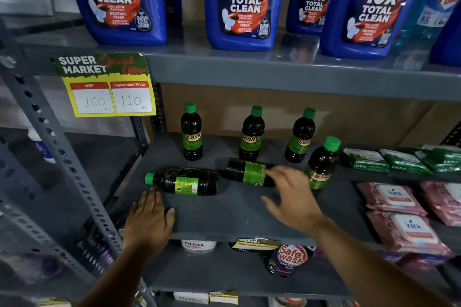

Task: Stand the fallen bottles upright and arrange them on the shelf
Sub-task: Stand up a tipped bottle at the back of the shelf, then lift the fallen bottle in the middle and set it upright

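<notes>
Two dark bottles with green caps and green labels lie on their sides on the grey shelf (pixel 224 217). The left fallen bottle (pixel 184 181) points its cap left. The right fallen bottle (pixel 245 171) is partly hidden by my right hand (pixel 290 197), which hovers open just in front of it with fingers spread. My left hand (pixel 148 222) rests flat and open on the shelf's front left, just below the left bottle's cap. Several matching bottles stand upright: one at back left (pixel 191 132), one at back middle (pixel 252 133), one further right (pixel 299 136), one nearer (pixel 321 164).
Green wipe packs (pixel 365 159) and pink wipe packs (pixel 391 198) fill the shelf's right side. Big blue cleaner bottles (pixel 239 5) stand on the shelf above. A yellow price tag (pixel 109 92) hangs at the upper left. A perforated steel post (pixel 62 157) runs down the left.
</notes>
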Tool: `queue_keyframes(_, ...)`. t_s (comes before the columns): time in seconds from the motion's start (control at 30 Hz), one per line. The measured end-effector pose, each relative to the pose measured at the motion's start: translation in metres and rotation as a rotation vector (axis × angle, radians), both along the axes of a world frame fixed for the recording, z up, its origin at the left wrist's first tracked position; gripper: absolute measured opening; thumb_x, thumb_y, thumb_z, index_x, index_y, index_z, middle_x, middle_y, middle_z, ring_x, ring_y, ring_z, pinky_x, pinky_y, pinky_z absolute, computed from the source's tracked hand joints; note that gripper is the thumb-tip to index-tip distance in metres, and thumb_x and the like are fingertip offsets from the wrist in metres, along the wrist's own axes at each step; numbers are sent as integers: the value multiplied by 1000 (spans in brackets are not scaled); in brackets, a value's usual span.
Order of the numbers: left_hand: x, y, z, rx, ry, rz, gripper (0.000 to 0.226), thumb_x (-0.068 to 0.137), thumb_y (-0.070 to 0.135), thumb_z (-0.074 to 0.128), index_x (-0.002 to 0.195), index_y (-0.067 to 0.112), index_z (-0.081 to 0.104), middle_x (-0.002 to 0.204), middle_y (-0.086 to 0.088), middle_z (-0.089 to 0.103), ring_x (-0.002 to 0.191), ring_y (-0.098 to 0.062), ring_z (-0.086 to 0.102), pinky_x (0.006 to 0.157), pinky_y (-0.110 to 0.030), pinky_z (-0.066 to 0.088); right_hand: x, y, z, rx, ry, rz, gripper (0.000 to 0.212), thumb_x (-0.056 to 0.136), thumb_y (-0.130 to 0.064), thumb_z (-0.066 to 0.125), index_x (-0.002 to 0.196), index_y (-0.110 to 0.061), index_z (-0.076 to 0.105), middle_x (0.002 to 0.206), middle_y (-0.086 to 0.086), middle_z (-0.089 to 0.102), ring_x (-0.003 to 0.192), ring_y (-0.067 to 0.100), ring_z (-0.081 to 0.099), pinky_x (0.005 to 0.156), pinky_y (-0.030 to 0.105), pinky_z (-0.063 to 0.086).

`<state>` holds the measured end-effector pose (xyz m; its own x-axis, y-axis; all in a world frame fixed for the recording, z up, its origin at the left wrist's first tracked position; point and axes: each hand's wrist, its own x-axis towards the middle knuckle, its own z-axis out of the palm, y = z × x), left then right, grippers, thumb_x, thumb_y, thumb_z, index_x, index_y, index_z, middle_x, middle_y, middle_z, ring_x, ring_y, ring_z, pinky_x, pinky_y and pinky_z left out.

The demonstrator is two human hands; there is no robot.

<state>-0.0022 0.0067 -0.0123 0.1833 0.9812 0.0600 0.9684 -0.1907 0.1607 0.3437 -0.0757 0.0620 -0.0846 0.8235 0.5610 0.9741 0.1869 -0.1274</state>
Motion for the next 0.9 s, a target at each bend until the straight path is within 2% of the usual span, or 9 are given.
queue_keyframes(0.17,0,-1,3,-43,3,-11,72,94,52,13,150,7,6,162,-10,5,149,-24,2,121,-43,6,-10,48,-9,-451,-90,-177,97,81,-33,64,154,-21,1,159,11,17,146,34,11,116,49,8)
queue_keyframes(0.23,0,-1,4,-58,15,-11,72,94,52,13,150,7,5,162,-10,4,149,-23,1,121,-43,6,-3,64,-8,-561,-141,-229,100,83,-37,64,153,-27,-5,160,11,15,146,33,9,116,52,8)
queue_keyframes(0.33,0,1,5,-71,29,-14,73,94,53,10,150,7,3,162,-10,2,149,-23,-1,121,-42,4,3,74,-10,-603,-228,-250,95,82,-41,67,152,-35,3,148,9,35,131,36,36,108,51,27)
queue_keyframes(0.43,0,2,5,-75,32,-14,74,93,55,6,150,7,0,162,-10,-1,149,-23,-2,121,-42,3,7,79,-7,-647,-242,-252,94,81,-42,68,151,-38,7,141,10,42,120,36,47,96,47,43)
queue_keyframes(0.53,0,2,5,-83,47,-22,74,93,54,4,150,7,-2,162,-11,-1,149,-24,-3,121,-43,2,7,81,16,-712,-257,-177,93,76,-43,67,152,-34,14,141,8,48,120,34,52,92,43,46)
queue_keyframes(0.6,0,1,5,-81,55,-22,74,93,54,4,150,7,-1,162,-11,-1,149,-24,-2,120,-43,3,4,81,38,-723,-312,-145,87,71,-43,67,148,-35,27,130,3,57,114,28,57,86,40,47)
queue_keyframes(0.67,0,2,6,-74,54,-16,74,93,54,7,150,7,1,162,-12,2,149,-25,0,120,-43,5,-1,82,64,-736,-325,-137,75,61,-45,69,131,-33,46,108,0,64,97,24,62,81,38,49)
queue_keyframes(0.73,1,1,6,-57,53,-17,74,94,53,9,150,6,3,162,-12,5,149,-25,2,120,-43,6,-7,85,89,-732,-359,-133,67,54,-50,71,116,-29,55,94,-2,63,84,22,61,76,36,52)
queue_keyframes(0.9,2,0,6,-38,54,-24,73,94,52,10,150,5,3,162,-13,6,149,-26,4,120,-44,7,-29,104,132,-621,-378,-104,61,60,-48,77,114,-28,58,98,-1,61,82,22,59,62,30,46)
